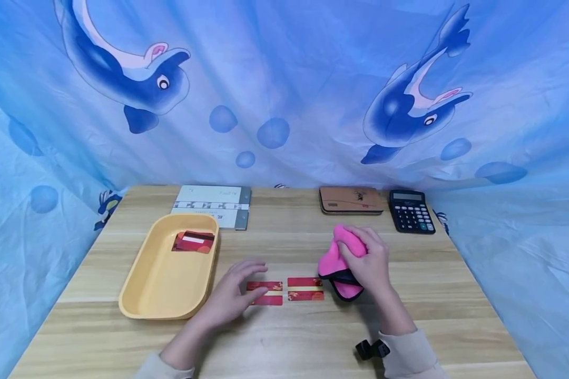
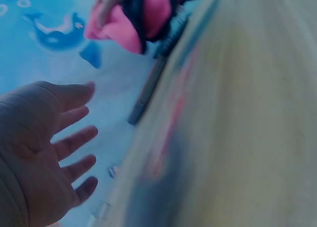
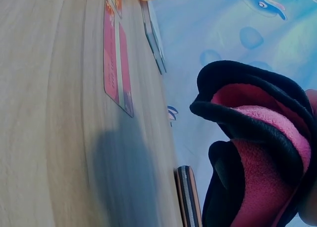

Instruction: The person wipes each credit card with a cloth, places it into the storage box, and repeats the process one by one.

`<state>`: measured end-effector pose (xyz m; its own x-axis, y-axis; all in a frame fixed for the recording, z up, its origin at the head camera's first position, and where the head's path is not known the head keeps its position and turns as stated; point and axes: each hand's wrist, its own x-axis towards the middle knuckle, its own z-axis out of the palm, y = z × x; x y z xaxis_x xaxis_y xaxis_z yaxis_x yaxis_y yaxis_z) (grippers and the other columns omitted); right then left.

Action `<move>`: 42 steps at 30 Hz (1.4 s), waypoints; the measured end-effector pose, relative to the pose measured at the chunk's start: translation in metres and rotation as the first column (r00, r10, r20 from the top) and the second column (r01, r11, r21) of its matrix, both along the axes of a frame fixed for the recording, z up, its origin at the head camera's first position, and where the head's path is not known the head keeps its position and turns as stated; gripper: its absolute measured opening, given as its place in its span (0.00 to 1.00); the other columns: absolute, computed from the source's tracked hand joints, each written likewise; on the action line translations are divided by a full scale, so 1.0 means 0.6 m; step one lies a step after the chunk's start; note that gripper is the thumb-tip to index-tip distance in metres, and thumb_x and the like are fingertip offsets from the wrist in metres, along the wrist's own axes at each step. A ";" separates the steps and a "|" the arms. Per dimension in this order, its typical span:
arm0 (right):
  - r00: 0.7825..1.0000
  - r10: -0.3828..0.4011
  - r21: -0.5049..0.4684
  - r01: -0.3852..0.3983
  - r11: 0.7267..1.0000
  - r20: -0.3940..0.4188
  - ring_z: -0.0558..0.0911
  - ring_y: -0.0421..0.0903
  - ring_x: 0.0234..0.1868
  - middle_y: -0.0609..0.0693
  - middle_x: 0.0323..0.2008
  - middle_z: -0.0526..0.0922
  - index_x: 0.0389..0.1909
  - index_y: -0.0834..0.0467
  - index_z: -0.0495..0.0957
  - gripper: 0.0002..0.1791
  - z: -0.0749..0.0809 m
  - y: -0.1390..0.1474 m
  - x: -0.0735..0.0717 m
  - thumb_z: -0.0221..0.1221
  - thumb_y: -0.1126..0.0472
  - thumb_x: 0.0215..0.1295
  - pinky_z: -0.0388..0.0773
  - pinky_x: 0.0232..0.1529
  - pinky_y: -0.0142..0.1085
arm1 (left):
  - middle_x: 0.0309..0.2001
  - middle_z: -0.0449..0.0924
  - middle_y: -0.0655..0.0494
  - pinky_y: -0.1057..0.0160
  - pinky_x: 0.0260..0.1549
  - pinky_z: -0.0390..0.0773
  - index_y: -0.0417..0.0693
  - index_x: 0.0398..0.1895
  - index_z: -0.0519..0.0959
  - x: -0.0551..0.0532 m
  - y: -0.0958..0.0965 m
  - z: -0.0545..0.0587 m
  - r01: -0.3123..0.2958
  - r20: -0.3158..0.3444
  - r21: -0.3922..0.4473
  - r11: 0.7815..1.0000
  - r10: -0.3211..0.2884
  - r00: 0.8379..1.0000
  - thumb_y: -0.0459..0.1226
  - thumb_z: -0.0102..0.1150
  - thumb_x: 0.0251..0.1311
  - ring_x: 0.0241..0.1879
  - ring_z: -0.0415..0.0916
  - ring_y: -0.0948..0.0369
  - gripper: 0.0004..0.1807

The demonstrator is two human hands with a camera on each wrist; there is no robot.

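Note:
Bunched in my right hand is a pink cloth with black edging, its folds filling the right side of the right wrist view. Two red cards with a pale stripe lie side by side on the table: the left card and the right card. My left hand hovers beside the left card, fingers spread and holding nothing; the left wrist view shows the spread fingers plainly. The cloth hangs just right of the right card.
On the left stands a yellow tray with several red cards in it. Behind it lies a white and grey notebook. A brown zip wallet and a black calculator lie at the back right. A blue dolphin curtain closes the back.

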<state>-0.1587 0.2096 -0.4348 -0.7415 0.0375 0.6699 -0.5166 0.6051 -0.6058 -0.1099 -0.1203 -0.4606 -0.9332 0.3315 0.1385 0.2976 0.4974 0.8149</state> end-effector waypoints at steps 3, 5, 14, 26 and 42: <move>1.000 0.013 -0.003 -0.013 1.000 -0.003 0.82 0.46 0.39 0.51 0.42 0.86 0.49 0.60 0.87 0.22 -0.001 0.000 0.000 0.75 0.70 0.50 0.74 0.37 0.21 | 0.66 0.73 0.55 0.42 0.70 0.62 0.50 0.60 0.81 0.000 -0.006 -0.025 -0.033 0.042 -0.061 0.998 0.036 0.998 0.38 0.78 0.52 0.69 0.63 0.50 0.30; 1.000 0.016 -0.005 -0.016 1.000 -0.004 0.81 0.46 0.39 0.51 0.42 0.86 0.49 0.59 0.87 0.22 -0.001 0.000 0.000 0.74 0.70 0.50 0.74 0.38 0.22 | 0.64 0.74 0.53 0.42 0.69 0.63 0.49 0.60 0.80 -0.001 -0.013 -0.038 -0.052 0.067 -0.090 0.995 0.059 0.996 0.37 0.81 0.46 0.68 0.65 0.50 0.34; 0.999 0.026 0.010 -0.026 1.000 0.043 0.81 0.44 0.40 0.50 0.42 0.85 0.50 0.57 0.86 0.20 -0.002 0.003 0.003 0.75 0.67 0.53 0.75 0.36 0.22 | 0.58 0.78 0.51 0.45 0.68 0.67 0.48 0.58 0.80 0.000 -0.026 -0.059 -0.061 0.067 -0.160 0.985 0.072 0.995 0.33 0.83 0.42 0.63 0.71 0.50 0.34; 1.000 0.009 0.009 -0.009 1.000 0.028 0.83 0.46 0.41 0.50 0.43 0.86 0.49 0.57 0.87 0.21 -0.011 0.006 -0.005 0.75 0.68 0.52 0.74 0.39 0.21 | 0.44 0.77 0.56 0.51 0.53 0.75 0.46 0.49 0.79 -0.003 -0.011 -0.048 -0.022 -0.034 -0.264 0.964 0.013 0.999 0.31 0.81 0.44 0.49 0.70 0.58 0.27; 0.999 0.004 0.003 -0.005 1.000 0.038 0.83 0.46 0.41 0.50 0.43 0.86 0.50 0.56 0.87 0.22 -0.012 0.007 -0.005 0.75 0.67 0.53 0.74 0.39 0.21 | 0.38 0.85 0.55 0.65 0.36 0.84 0.43 0.55 0.80 -0.023 0.000 -0.061 -0.236 -0.043 0.058 0.970 0.239 0.970 0.23 0.71 0.55 0.35 0.81 0.62 0.24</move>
<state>-0.1619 0.2138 -0.4422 -0.7664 0.0321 0.6415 -0.4961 0.6048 -0.6230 -0.1237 -0.1206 -0.4972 -0.9760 0.0924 0.1969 0.2161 0.5162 0.8287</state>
